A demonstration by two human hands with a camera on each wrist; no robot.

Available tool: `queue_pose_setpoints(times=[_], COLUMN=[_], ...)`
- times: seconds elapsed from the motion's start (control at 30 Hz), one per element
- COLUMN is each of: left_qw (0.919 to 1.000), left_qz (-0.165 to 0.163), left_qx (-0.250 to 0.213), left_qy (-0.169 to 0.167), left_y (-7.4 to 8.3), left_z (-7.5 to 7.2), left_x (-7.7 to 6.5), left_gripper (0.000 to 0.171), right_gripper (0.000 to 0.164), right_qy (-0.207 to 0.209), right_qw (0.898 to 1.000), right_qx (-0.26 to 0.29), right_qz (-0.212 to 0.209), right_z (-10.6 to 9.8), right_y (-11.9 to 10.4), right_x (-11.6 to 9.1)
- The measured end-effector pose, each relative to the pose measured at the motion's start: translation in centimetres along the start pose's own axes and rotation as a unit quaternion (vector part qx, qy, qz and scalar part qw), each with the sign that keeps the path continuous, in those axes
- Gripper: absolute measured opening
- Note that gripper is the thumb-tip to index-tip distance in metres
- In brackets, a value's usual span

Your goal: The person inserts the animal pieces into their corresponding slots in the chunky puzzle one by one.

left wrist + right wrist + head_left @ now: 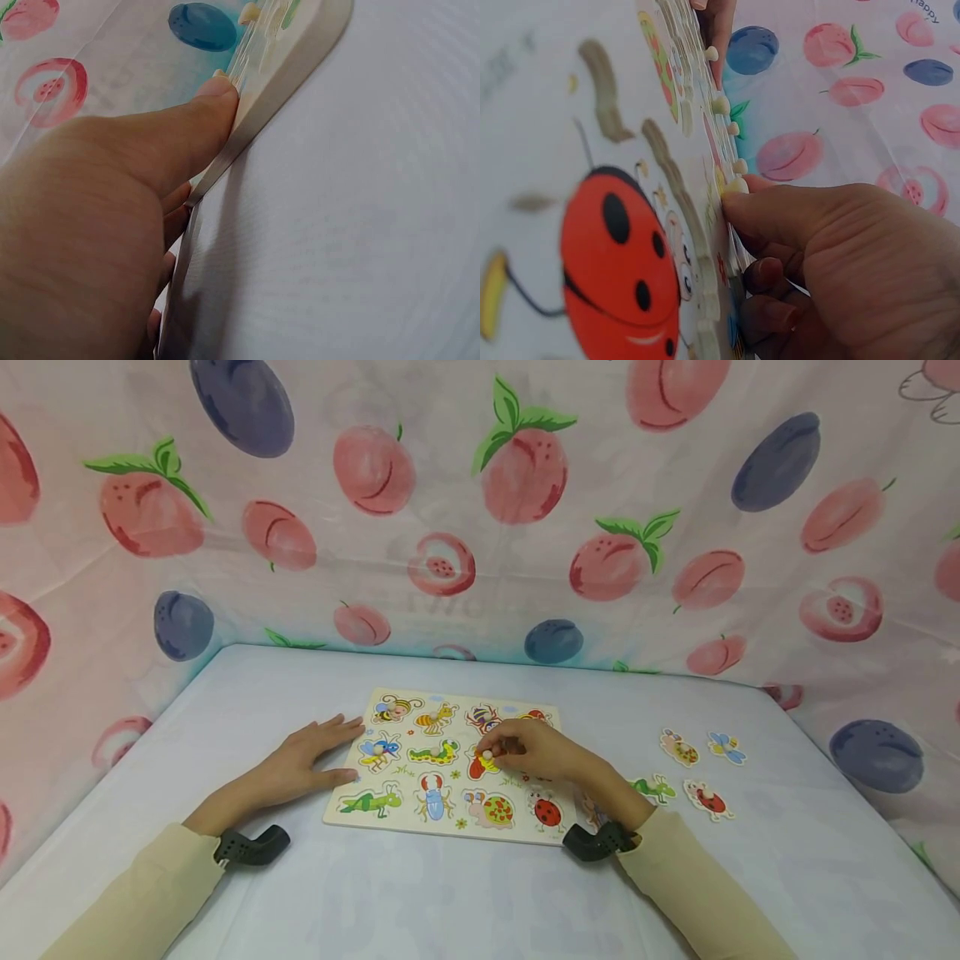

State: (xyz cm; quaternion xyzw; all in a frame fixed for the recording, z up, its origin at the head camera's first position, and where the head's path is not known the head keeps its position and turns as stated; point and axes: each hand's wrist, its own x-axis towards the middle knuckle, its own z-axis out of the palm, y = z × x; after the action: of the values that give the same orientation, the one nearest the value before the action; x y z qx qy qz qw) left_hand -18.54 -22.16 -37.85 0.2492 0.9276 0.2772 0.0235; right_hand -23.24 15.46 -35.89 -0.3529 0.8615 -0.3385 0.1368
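Observation:
A wooden insect puzzle board point(450, 814) lies flat on the table point(450, 893) in the head view. My left hand point(337, 747) lies flat with straight fingers against the board's left edge. In the left wrist view its thumb point(214, 97) presses on the board's rim point(292, 75). My right hand point(491, 753) is over the middle of the board and pinches the white knob of a red and yellow piece point(480, 767). The right wrist view shows the fingertips point(739, 206) closed on that knob point(736, 184), beside a ladybird piece point(619, 262).
Several loose insect pieces lie on the table right of the board: a pink one point(678, 747), a blue one point(726, 747), a red one point(707, 800) and a green one point(654, 789). A fruit-print cloth point(525, 485) walls in the back and sides.

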Motion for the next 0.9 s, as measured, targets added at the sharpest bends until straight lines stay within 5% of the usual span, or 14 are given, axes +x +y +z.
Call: queue_pose_setpoints(times=[0.9], left_qw=[0.9999], left_qz=[-0.013], left_qx=[0.001], left_qy=[-0.002], left_y=[0.0], left_z=[0.01], left_x=[-0.03], left_gripper=[0.076], right_gripper=[0.012], right_qy=[0.059], right_qw=[0.998], right_qx=[-0.027], right_qz=[0.022], right_z=[0.77], right_y=[-0.27], right_x=[-0.02])
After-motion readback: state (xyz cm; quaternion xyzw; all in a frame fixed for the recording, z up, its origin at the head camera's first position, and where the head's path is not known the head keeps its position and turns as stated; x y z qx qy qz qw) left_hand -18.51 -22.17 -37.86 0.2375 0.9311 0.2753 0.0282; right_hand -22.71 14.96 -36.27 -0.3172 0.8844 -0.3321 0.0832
